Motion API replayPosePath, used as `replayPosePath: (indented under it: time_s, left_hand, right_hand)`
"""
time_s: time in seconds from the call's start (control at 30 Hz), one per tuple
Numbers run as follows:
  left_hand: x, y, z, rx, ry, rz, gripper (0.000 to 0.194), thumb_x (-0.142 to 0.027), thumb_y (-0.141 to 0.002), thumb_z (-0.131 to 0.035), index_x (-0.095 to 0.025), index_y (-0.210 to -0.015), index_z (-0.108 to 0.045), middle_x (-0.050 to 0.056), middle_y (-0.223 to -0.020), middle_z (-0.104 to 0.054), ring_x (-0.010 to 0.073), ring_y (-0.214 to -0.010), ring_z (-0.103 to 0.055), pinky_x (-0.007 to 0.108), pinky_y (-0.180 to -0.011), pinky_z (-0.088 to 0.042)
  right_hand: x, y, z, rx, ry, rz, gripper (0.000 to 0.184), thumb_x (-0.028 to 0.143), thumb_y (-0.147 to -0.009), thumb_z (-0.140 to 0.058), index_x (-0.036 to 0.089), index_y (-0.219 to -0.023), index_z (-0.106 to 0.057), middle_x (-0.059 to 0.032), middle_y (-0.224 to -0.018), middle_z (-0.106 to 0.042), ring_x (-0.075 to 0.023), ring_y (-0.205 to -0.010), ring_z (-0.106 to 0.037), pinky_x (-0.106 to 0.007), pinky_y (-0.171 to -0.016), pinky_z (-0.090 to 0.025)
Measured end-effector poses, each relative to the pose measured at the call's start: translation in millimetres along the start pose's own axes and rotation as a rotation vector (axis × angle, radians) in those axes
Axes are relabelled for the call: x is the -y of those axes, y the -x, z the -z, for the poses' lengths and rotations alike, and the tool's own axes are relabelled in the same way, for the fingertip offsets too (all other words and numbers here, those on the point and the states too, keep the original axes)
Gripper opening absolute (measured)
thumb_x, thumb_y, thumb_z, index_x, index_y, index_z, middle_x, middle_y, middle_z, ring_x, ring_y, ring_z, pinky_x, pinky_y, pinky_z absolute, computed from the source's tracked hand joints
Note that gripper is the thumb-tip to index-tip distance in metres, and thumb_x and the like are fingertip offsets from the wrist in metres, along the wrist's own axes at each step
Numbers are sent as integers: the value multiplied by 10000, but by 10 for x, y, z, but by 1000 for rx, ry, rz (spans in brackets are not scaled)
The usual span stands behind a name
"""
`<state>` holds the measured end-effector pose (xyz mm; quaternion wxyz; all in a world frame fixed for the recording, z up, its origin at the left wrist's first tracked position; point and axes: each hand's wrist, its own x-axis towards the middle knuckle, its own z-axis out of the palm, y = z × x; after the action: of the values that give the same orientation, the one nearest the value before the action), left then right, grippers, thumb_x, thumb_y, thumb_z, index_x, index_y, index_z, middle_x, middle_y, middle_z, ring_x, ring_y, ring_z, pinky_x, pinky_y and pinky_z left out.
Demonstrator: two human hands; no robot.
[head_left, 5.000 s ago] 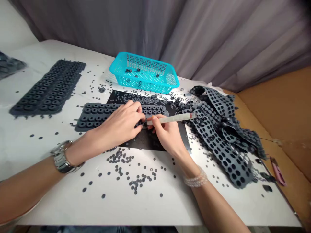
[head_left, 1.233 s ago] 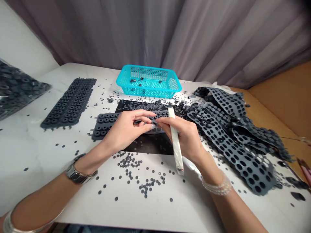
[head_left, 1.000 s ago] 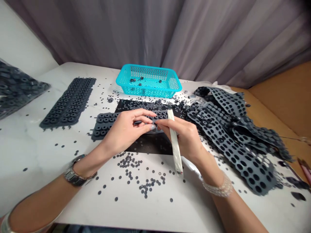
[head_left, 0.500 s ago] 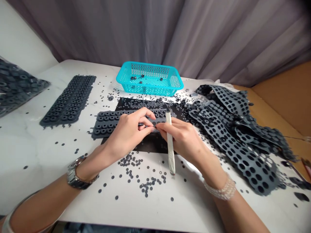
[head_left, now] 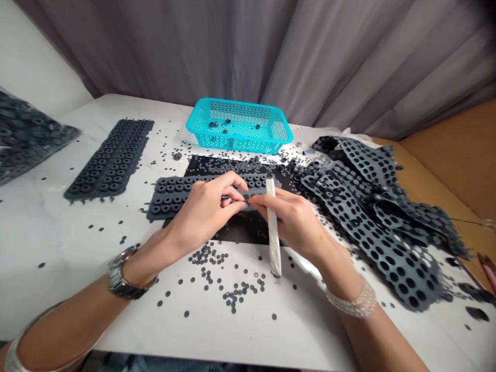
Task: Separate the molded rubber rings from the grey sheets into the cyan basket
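A dark grey rubber sheet of moulded rings [head_left: 176, 192] lies across a black mat [head_left: 240, 231] in the middle of the white table [head_left: 58, 232]. My left hand [head_left: 203, 209] pinches the sheet's right end, fingers closed on it. My right hand [head_left: 296, 219] meets it fingertip to fingertip at the same spot, pinching the sheet while a white stick tool [head_left: 273, 227] is tucked in its grip, pointing toward me. Small black punched discs [head_left: 228, 289] are scattered in front of both hands.
A turquoise basket [head_left: 240, 126] holding a few rings stands behind the mat. A second ring sheet [head_left: 110, 160] lies at left, a bag of rings [head_left: 23, 134] at far left. A heap of punched-out sheets [head_left: 372, 206] fills the right, beside a brown surface [head_left: 449, 170].
Five seconds ago the stick pointed right with its tip on the sheet; it now hangs toward me. Over the last second both hands stay pinching the sheet, barely shifting.
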<state>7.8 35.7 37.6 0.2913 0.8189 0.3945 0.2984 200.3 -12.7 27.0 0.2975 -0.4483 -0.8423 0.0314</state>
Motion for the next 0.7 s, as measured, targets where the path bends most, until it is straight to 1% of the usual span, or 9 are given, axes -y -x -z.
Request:
replayPosePath:
  time_s: [0.17,0.37,0.57,0.7]
  left_hand:
    - [-18,8,-2,18,-13,-22,166,-162,-798,-655,-246,-930,-597,-94,-732,-716,83,-668,-636,181,-642,-478]
    - [-21,0,-7,17,-6,-25,158,-161,-800,-651,-247,-920,-596,-99,-724,-714,77,-657,-630,169,-626,-472]
    - [-11,3,6,26,3,-11,129,-208,-808,-646,-245,-925,-606,-76,-754,-725,100,-687,-652,193,-650,-488]
    - [-23,7,6,30,-8,-7,119,-215,-810,-635,-235,-924,-608,-53,-751,-722,112,-663,-648,213,-643,-496]
  right_hand:
    - [17,-17,-17,13,10,-28,152,154,-936,-502,133,-955,-651,-81,-799,-685,-154,-696,-598,-248,-611,-466]
    - [46,-40,-14,33,50,-38,164,129,-928,-475,121,-914,-638,-87,-758,-658,-164,-696,-580,-253,-599,-454]
    - [47,-31,-3,26,52,-58,153,110,-914,-478,123,-926,-630,-87,-784,-644,-151,-673,-557,-251,-601,-455]
    - [42,-19,-1,46,47,-49,162,114,-924,-471,128,-943,-631,-92,-797,-651,-160,-709,-578,-252,-611,-463]
